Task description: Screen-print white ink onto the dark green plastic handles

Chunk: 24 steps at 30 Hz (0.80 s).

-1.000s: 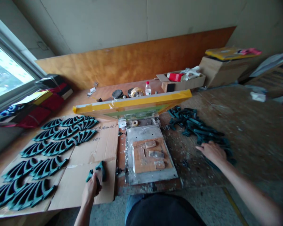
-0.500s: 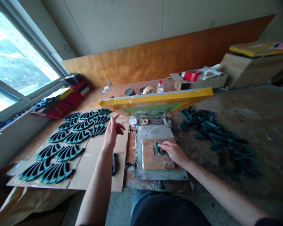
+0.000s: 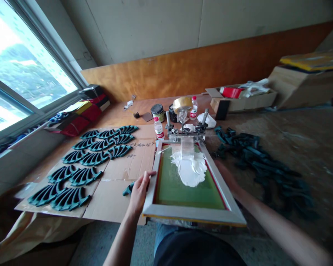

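A screen-printing frame (image 3: 192, 212) with green mesh (image 3: 169, 192) lies lowered over the work plate in front of me. White paste (image 3: 192, 171) covers part of the mesh, and a pale scraper (image 3: 187, 147) stands in it. My left hand (image 3: 140, 186) is closed at the frame's left rail, fingertips on its edge. Beside that hand, a dark green curved part (image 3: 128, 188) sits over the cardboard; whether the hand touches it I cannot tell. Next to the right rail, my right hand (image 3: 224, 175) is blurred and its fingers are hidden. The plate beneath is covered.
Dark green fan-shaped parts (image 3: 84, 175) lie in rows on the cardboard (image 3: 107, 201) at left. A loose heap of dark green parts (image 3: 255, 155) spreads at right. Behind the frame are a clamp (image 3: 187, 133), bottles (image 3: 158, 129), jars (image 3: 157, 111) and an open box (image 3: 246, 101).
The raised screen frame has swung down flat, covering the plate and wooden block. My left hand moved to its left rail. My right hand left the small green part and moved to the right side.
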Motion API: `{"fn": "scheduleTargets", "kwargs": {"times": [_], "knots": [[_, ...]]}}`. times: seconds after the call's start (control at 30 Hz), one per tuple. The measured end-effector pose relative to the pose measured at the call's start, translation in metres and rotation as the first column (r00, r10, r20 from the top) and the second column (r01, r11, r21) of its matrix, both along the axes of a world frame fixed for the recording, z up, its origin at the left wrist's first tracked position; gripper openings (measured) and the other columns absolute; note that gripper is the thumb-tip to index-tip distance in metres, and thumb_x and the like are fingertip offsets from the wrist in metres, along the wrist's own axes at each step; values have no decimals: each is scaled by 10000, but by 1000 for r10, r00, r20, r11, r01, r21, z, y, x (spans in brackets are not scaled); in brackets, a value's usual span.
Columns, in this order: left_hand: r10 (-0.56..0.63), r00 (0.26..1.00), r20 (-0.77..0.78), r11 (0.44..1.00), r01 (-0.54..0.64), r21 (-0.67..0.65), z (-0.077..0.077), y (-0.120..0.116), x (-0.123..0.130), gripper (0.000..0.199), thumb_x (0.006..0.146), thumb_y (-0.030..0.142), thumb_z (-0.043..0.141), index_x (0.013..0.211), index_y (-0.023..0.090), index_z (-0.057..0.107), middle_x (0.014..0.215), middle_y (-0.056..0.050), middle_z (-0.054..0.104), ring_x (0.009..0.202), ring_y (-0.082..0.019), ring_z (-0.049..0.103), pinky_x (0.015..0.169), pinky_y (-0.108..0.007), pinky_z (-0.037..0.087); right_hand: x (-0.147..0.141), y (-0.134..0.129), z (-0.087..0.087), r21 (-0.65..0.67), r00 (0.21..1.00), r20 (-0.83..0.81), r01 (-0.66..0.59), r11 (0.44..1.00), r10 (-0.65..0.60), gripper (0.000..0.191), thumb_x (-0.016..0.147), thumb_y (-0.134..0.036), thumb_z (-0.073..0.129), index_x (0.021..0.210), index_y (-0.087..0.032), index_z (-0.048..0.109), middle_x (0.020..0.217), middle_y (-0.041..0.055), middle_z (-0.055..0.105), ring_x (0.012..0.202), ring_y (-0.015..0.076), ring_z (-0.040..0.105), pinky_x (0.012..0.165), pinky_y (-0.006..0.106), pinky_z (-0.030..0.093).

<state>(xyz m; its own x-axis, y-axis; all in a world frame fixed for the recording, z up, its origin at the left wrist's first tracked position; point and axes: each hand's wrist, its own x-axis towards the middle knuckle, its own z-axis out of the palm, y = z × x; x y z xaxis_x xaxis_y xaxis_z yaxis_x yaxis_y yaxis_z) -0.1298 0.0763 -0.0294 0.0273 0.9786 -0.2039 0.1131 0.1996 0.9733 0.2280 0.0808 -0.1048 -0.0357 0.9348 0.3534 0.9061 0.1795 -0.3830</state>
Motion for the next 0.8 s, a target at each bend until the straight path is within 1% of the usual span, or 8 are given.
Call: {"fn": "scheduleTargets", "kwargs": {"times": [0.1,0.23,0.3,0.4,0.5,0.63,0.7,0.8], "knots": [[-54,998,13,994,55,-93,-47,-8,-3,769,761,605,626,1370,154,496,779,-40,694,696,-176,632,614,-244,479,8,25,29,82,999,-19,31,996,-29,212,926,-262,518,1065,-157,639,1013,102,611,932,222,606,833,392,522],[-89,982,-169,993,74,-94,-85,-4,-4,750,795,551,596,1422,174,429,815,-37,706,740,-193,650,667,-270,493,-39,57,66,61,980,109,-172,983,165,555,738,-248,750,1241,-151,536,1211,136,534,1124,279,516,946,389,454],[-111,961,-252,991,88,-100,-91,0,-5,689,803,535,583,1390,190,476,859,-47,718,792,-212,665,700,-282,500,-64,60,69,-76,953,182,-232,970,242,402,733,-200,745,1101,-157,588,1082,105,595,1029,259,545,873,356,469],[-140,951,-277,987,113,-113,-95,2,-8,637,822,536,551,1361,198,510,940,-65,728,842,-226,676,728,-290,507,-76,41,57,-218,909,222,-308,926,354,87,815,-101,601,866,-170,607,874,60,629,888,215,561,767,301,455],[-161,952,-259,984,134,-118,-99,2,-9,626,849,542,506,1363,185,500,1042,-90,721,867,-227,680,737,-293,510,-60,8,46,-195,824,246,-473,859,510,187,837,-34,478,811,-171,602,828,57,623,857,203,541,754,297,425],[-156,950,-270,985,129,-117,-103,2,-9,621,846,554,508,1340,178,523,997,-87,730,863,-231,683,732,-294,511,-41,-6,52,-209,697,216,-651,730,684,193,784,-29,497,791,-188,607,792,36,613,816,197,527,756,313,406],[-145,955,-259,987,120,-111,-103,1,-9,623,834,564,523,1319,174,541,982,-83,733,872,-231,683,736,-291,512,-44,-1,54,-203,729,185,-628,751,659,207,751,-13,502,761,-192,605,752,24,600,787,188,525,736,308,404],[-139,974,-180,986,119,-121,-102,1,-8,656,818,578,542,1324,160,527,997,-90,734,890,-234,686,730,-287,518,-57,-3,44,-40,813,204,-549,835,545,255,792,-12,455,856,-171,644,815,55,625,830,199,532,742,316,425]]}}
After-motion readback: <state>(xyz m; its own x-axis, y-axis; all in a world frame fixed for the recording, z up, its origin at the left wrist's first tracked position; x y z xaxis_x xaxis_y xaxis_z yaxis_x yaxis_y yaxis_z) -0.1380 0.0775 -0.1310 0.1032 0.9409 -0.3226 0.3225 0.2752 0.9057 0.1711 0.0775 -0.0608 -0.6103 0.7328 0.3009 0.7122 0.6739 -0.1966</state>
